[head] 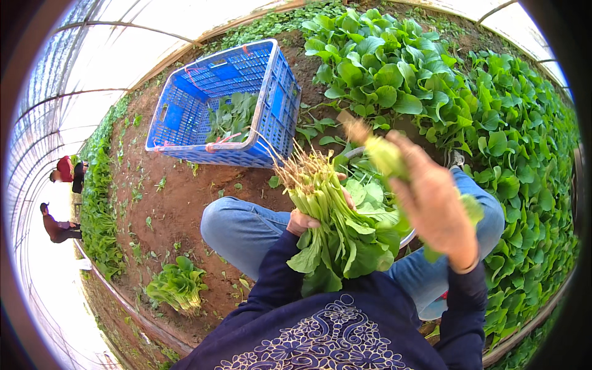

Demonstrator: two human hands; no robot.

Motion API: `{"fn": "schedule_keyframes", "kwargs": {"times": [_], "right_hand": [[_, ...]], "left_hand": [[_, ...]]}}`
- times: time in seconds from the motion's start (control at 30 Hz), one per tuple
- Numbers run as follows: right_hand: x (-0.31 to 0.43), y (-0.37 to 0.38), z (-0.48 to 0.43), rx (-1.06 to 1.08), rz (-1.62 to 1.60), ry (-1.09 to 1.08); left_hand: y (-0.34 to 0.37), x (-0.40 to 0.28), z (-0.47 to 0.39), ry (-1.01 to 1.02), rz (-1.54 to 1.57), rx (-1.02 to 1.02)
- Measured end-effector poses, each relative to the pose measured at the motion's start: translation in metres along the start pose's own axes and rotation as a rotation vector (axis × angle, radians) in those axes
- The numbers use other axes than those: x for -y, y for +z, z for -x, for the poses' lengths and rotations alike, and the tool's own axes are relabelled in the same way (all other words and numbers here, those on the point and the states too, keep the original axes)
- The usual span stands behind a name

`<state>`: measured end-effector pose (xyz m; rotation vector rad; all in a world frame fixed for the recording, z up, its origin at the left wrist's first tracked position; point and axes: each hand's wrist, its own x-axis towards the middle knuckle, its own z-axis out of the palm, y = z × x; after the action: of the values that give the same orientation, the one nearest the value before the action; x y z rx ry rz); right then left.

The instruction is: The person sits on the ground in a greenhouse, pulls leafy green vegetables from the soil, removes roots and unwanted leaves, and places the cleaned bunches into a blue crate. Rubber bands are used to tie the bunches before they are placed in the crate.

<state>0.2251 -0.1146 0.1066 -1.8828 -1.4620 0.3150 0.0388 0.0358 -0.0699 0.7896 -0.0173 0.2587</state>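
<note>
My left hand (303,223) is wrapped around a thick bunch of leafy greens (330,217). The roots of this bunch point up and away from me, and its leaves hang toward my lap. To its right, my right hand (434,208) is blurred by motion. It grips a smaller leafy green plant (386,155), whose root end (354,127) points away from me. Loose green leaves (370,192) lie between my knees, beyond the bunch. They partly cover a container with a pale curved rim (408,238), mostly hidden by the greens.
A blue plastic crate (277,106) holding some leaves (233,115) sits tilted in view on bare soil (138,194). Dense growing greens (504,138) fill the right side. A harvested bunch (178,284) lies at lower left. Two people (60,224) are far left under the greenhouse hoops.
</note>
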Motion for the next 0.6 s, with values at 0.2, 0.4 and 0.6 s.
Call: {"fn": "schedule_keyframes", "kwargs": {"times": [0.2, 0.4, 0.6], "right_hand": [[0.012, 0.078, 0.024, 0.034, 0.029, -0.082], [0.034, 0.096, 0.026, 0.008, -0.111, -0.163], [0.029, 0.103, 0.017, -0.111, 0.009, -0.101]], "left_hand": [[-0.003, -0.001, 0.02, -0.082, -0.053, -0.197], [0.015, -0.023, -0.005, 0.199, -0.41, 0.167], [0.018, -0.038, 0.006, -0.06, -0.55, -0.086]]}}
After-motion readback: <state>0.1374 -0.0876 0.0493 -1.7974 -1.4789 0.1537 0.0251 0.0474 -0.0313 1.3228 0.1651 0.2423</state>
